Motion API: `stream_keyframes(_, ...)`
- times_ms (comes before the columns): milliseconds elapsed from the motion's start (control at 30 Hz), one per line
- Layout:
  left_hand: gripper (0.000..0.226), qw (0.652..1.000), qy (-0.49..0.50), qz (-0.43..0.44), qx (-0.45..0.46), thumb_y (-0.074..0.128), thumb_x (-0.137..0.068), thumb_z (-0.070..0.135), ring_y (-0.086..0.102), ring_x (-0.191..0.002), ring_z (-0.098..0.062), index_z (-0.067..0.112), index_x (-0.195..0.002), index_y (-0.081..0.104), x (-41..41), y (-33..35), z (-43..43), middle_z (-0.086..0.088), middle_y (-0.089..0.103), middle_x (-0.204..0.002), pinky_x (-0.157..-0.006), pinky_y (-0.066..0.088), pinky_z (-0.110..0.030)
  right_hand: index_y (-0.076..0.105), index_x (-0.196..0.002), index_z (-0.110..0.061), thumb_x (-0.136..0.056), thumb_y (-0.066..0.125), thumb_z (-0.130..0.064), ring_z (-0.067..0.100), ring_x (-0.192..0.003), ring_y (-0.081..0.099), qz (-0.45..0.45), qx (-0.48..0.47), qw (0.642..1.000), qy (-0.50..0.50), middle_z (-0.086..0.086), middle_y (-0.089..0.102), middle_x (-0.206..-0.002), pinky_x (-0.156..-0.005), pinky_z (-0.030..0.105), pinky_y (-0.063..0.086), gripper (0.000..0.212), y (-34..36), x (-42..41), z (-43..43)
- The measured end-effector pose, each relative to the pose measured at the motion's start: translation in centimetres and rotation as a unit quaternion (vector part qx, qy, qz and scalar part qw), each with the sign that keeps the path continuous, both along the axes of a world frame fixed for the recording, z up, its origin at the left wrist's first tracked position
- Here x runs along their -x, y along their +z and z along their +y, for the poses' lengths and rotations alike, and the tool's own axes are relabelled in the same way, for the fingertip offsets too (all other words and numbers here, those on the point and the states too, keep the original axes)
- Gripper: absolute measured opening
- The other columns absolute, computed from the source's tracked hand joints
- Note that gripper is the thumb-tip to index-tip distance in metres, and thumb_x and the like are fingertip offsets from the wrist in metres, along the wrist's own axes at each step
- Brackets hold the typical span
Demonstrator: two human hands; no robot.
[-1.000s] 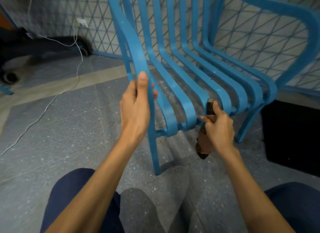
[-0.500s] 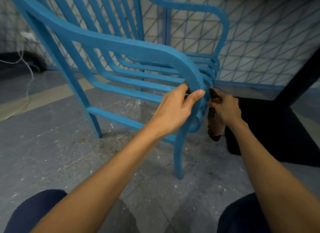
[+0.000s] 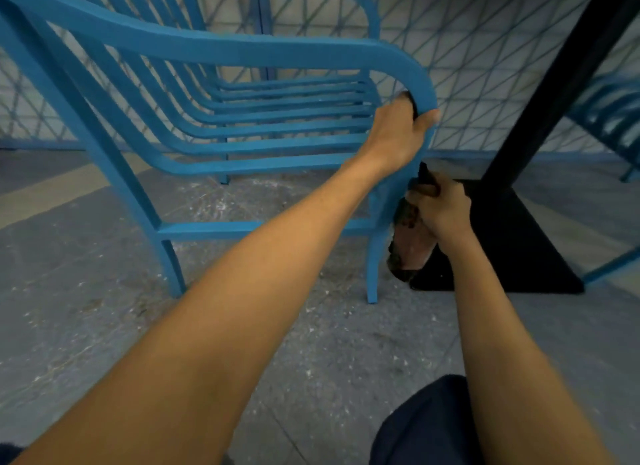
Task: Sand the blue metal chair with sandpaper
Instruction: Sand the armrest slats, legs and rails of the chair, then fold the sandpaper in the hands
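The blue metal chair stands side-on in front of me, its near armrest running across the top of the view and bending down into the front leg. My left hand grips that bend, fingers wrapped round the bar. Just below, my right hand holds a worn brown sheet of sandpaper against the right side of the front leg. The sheet hangs down below my fist, its lower edge dark.
A black post rises from a black floor plate right of the chair leg. Part of another blue chair shows at the far right. A wire mesh fence runs behind. The grey floor is speckled with dust. My knees are at the bottom.
The chair has swung from facing me to side-on. My left hand went from the seat's side rail to the armrest bend. My right hand with the sandpaper moved from the seat slats to the front leg.
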State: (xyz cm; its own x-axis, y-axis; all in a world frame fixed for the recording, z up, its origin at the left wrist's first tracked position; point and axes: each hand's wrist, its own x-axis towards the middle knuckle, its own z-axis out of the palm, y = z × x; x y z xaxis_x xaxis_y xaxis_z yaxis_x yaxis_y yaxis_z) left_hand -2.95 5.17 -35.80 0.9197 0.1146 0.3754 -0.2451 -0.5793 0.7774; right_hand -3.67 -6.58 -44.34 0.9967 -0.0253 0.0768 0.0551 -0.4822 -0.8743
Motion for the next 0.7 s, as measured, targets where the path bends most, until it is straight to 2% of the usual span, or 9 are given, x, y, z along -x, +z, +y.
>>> stream_keyframes(33,0.028,1.0,-0.003,0.0,0.006,0.054,-0.094,0.03,0.054,-0.083,-0.015,0.005,-0.108,0.056,-0.6,0.0,-0.4,0.001,0.057,-0.089,-0.055,0.038,-0.006,0.063,-0.118,-0.019,-0.082,0.067,-0.018,0.019,-0.103,0.061,0.013,0.005,1.0,-0.012,-0.002,0.065,-0.1,-0.077,0.024,0.041,0.036,-0.1,0.2,-0.2)
stream_keyframes(133,0.027,1.0,-0.007,0.023,0.018,0.054,-0.094,0.028,0.058,-0.089,-0.018,0.005,-0.109,0.056,-1.8,0.0,-1.3,-0.001,0.06,-0.092,-0.057,0.038,-0.016,0.058,-0.124,-0.019,-0.082,0.067,-0.019,0.023,-0.101,0.058,0.048,0.038,0.998,-0.01,0.006,0.063,-0.11,-0.077,0.027,0.042,0.043,-0.1,0.7,-0.6)
stream_keyframes(200,0.025,0.999,-0.008,0.044,0.009,0.053,-0.095,0.025,0.058,-0.09,-0.018,0.005,-0.109,0.055,-1.7,-0.6,-1.2,-0.005,0.062,-0.097,-0.061,0.041,-0.021,0.057,-0.126,-0.017,-0.081,0.068,-0.017,0.022,-0.095,0.056,0.097,0.059,0.993,0.02,0.007,0.06,-0.108,-0.077,0.029,0.044,0.046,0.1,1.0,-0.7)
stream_keyframes(300,0.02,0.997,0.0,0.071,-0.001,0.054,-0.094,0.022,0.058,-0.1,-0.021,0.007,-0.106,0.058,0.0,-2.7,0.0,-0.011,0.065,-0.105,-0.077,0.044,-0.027,0.064,-0.114,-0.017,-0.073,0.072,-0.014,0.02,-0.093,0.062,0.138,0.048,0.987,0.074,0.004,0.067,-0.102,-0.08,0.032,0.053,0.041,0.2,1.2,-0.2)
stream_keyframes(400,0.023,0.988,0.02,0.123,0.089,0.057,-0.093,0.029,0.063,-0.099,-0.022,0.01,-0.103,0.063,2.1,-5.7,2.2,-0.009,0.068,-0.102,-0.083,0.047,-0.031,0.064,-0.105,-0.02,-0.076,0.069,-0.013,0.014,-0.081,0.063,0.142,-0.01,0.984,0.112,0.0,0.067,-0.09,-0.059,0.024,0.047,0.031,0.8,1.4,1.1)
stream_keyframes(500,0.046,0.942,-0.015,0.277,0.188,0.046,-0.093,0.052,0.063,-0.1,-0.022,0.015,-0.116,0.061,4.9,-8.1,4.2,-0.005,0.066,-0.112,-0.086,0.051,-0.04,0.061,-0.113,-0.019,-0.081,0.061,-0.004,0.015,-0.084,0.065,0.151,-0.12,0.97,0.146,0.0,0.067,-0.09,-0.062,0.024,0.049,0.036,1.2,2.3,2.4)
stream_keyframes(567,0.057,0.888,-0.044,0.385,0.247,0.041,-0.088,0.066,0.062,-0.102,-0.022,0.022,-0.117,0.06,7.0,-8.6,5.8,-0.003,0.065,-0.112,-0.093,0.05,-0.042,0.056,-0.124,-0.018,-0.077,0.062,-0.004,0.021,-0.096,0.066,0.189,-0.188,0.952,0.152,0.004,0.068,-0.101,-0.072,0.034,0.054,0.05,1.2,3.5,3.5)
stream_keyframes(633,0.058,0.849,-0.063,0.443,0.281,0.04,-0.083,0.072,0.062,-0.105,-0.022,0.026,-0.111,0.061,9.3,-8.4,7.1,-0.001,0.067,-0.11,-0.095,0.049,-0.044,0.048,-0.134,-0.022,-0.072,0.061,-0.003,0.025,-0.105,0.065,0.234,-0.246,0.93,0.144,0.008,0.065,-0.115,-0.078,0.042,0.054,0.066,1.1,5.3,4.0)
stream_keyframes(700,0.056,0.836,-0.07,0.465,0.282,0.044,-0.082,0.071,0.062,-0.105,-0.019,0.028,-0.115,0.06,11.1,-6.9,8.9,0.002,0.066,-0.113,-0.097,0.048,-0.041,0.043,-0.137,-0.024,-0.079,0.058,0.003,0.023,-0.105,0.066,0.263,-0.286,0.911,0.137,0.009,0.065,-0.118,-0.074,0.039,0.055,0.065,2.1,6.9,5.1)
